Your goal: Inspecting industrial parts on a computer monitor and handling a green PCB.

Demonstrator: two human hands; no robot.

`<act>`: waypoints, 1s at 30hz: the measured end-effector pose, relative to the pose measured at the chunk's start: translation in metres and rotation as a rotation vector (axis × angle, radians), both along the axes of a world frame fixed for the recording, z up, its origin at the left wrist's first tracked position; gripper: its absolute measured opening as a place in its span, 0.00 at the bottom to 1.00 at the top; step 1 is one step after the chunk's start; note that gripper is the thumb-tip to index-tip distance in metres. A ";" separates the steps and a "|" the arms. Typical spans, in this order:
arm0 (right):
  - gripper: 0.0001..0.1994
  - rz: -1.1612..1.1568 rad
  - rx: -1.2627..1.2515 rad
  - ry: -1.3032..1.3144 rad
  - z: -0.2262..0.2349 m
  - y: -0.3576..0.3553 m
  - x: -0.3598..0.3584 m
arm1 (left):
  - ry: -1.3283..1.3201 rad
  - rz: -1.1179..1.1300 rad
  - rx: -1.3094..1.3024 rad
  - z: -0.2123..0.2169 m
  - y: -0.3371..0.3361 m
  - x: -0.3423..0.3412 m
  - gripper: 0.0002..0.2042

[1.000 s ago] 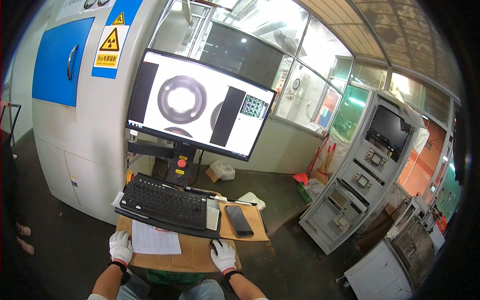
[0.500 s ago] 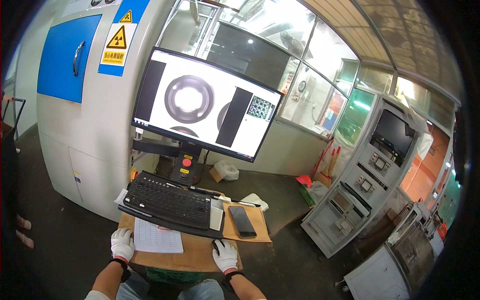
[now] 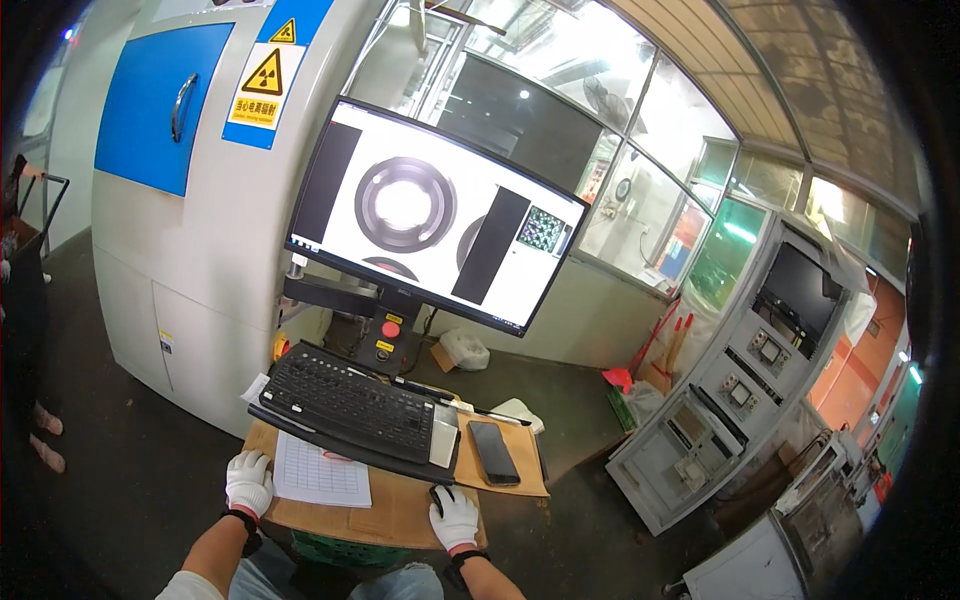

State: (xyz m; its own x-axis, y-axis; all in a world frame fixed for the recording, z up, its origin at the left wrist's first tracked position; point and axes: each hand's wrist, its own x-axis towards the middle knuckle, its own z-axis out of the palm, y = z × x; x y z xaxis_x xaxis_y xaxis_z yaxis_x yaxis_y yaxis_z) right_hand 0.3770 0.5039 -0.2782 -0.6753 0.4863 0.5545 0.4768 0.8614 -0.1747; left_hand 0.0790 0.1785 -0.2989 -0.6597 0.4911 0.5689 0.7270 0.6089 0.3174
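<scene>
Your left hand (image 3: 248, 482) lies flat, fingers loose, beside the printed form (image 3: 322, 470) — holding nothing. Your right hand (image 3: 455, 516) cups a black mouse (image 3: 437, 494) on the wooden board (image 3: 400, 515), just below the keyboard (image 3: 350, 405).

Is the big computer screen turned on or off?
On. The monitor glows bright white and shows a grey ring picture above the keyboard.

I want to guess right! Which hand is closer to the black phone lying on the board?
The right hand, probably. Its white glove rests on the brown cardboard-covered board, just below the flat black phone. The left hand sits at the board's far left edge, beside the printed white paper sheet.
</scene>
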 end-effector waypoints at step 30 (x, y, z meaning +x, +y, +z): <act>0.20 -0.004 0.017 0.004 0.004 -0.002 0.000 | 0.032 -0.008 0.008 -0.003 0.001 -0.002 0.13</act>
State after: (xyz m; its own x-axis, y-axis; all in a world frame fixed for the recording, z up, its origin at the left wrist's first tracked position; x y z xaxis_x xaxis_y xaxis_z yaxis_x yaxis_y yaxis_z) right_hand 0.3772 0.5015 -0.2740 -0.6711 0.4792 0.5656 0.4792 0.8626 -0.1622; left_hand 0.0769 0.1798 -0.3024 -0.6368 0.4917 0.5939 0.7419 0.6003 0.2986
